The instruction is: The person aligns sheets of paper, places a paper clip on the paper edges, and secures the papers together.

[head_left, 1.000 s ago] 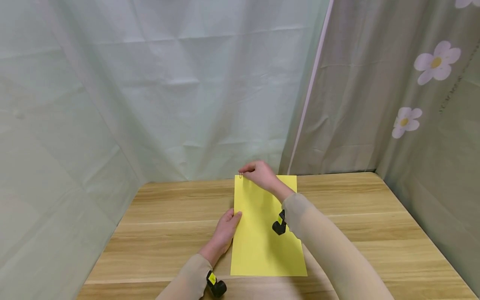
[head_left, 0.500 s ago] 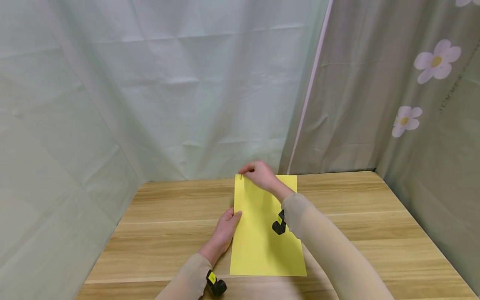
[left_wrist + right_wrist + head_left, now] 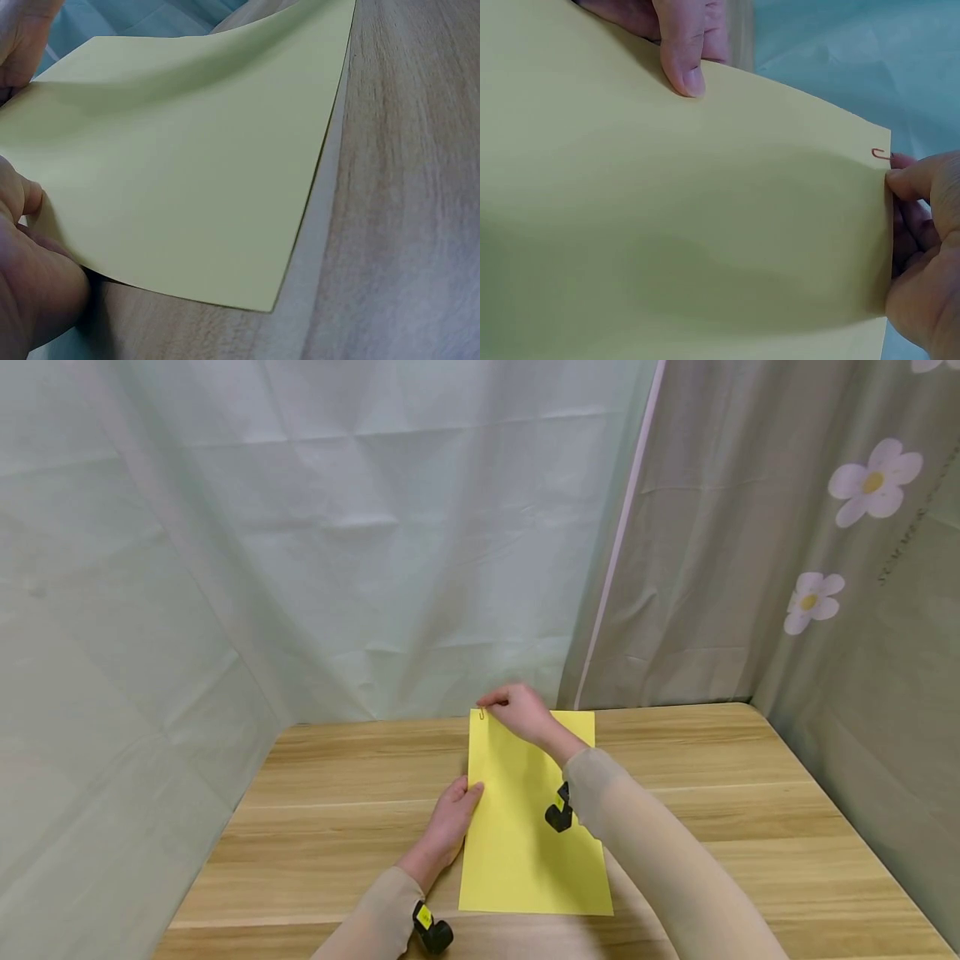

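Note:
A sheet of yellow paper (image 3: 525,852) is held up in a curve over the table, as the left wrist view shows. My left hand (image 3: 450,818) pinches its left edge, thumb (image 3: 684,79) on the front face and fingers behind. A small reddish paper clip (image 3: 880,154) sits on the top edge, near the upper left corner; part of its wire lies on the front face. My right hand (image 3: 521,710) pinches that top edge right beside the clip, thumb at the edge and fingers behind the paper. I cannot tell whether the fingertips touch the clip.
The wooden table (image 3: 337,843) has a pale curtain (image 3: 420,568) behind it and more curtain at both sides, with white flowers (image 3: 873,483) printed on the right. A small black camera (image 3: 432,935) is strapped to each wrist.
The clip shows slightly lower on the top edge, with more of its loop below the right fingertips. Both hands and the paper have hardly moved.

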The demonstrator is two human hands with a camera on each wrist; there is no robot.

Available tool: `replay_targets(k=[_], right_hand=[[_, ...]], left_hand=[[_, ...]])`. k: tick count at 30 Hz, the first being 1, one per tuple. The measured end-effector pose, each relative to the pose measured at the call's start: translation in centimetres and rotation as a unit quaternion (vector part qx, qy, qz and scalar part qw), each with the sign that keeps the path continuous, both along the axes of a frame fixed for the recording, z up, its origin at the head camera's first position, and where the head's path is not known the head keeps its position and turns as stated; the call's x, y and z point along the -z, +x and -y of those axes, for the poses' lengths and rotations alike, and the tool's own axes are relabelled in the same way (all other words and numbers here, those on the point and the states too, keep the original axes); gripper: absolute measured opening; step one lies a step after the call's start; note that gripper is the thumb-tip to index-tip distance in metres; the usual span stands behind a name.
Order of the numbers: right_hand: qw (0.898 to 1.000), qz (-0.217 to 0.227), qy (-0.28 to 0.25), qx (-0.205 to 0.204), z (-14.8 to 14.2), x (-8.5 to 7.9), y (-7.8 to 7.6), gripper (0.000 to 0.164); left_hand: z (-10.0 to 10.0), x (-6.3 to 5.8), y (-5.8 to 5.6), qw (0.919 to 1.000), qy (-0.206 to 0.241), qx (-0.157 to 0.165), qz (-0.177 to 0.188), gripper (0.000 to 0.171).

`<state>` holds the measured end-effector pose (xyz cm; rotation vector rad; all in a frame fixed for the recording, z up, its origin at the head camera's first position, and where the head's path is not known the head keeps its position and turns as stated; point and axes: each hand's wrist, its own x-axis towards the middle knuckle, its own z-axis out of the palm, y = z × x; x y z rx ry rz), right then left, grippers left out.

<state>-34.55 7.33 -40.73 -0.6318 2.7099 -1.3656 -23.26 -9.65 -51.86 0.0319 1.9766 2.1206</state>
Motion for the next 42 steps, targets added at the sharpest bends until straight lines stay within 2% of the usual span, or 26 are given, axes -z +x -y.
replay_targets(k=[4, 9, 14, 21, 28, 34, 42], right_hand=[[1.0, 0.014, -0.023, 0.004, -0.5, -0.3, 0.2, 0.027], [0.999, 0.015, -0.041, 0.029, -2.1, -0.7, 0.2, 0.029], [0.998, 0.0, -0.049, 0.05, -4.7, -1.0, 0.6, 0.031], [0.995, -0.002, -0.075, 0.064, -8.8, -0.5, 1.5, 0.038], [0.993, -0.007, -0.092, 0.079, -12.5, 1.0, 2.3, 0.055], [0.99, -0.002, -0.109, 0.087, -14.6, 2.4, 3.1, 0.062], [0.986, 0.058, -0.123, 0.098, -16.5, 4.6, 4.8, 0.069]], left_hand=[[0.0, 0.1, 0.0, 1.0, -0.002, -0.004, -0.003, 0.04], [0.0, 0.2, 0.1, 1.0, -0.005, 0.001, -0.002, 0.04], [0.0, 0.2, 0.1, 1.0, -0.001, 0.006, -0.003, 0.042], [-0.1, 0.0, 0.0, 1.0, -0.009, -0.002, 0.002, 0.04], [0.0, 0.0, -0.1, 0.9998, -0.013, -0.012, 0.001, 0.04], [0.3, 0.2, -0.2, 0.9999, -0.007, -0.011, 0.004, 0.042], [0.6, 0.5, -0.4, 0.9999, -0.006, -0.006, 0.005, 0.037]])
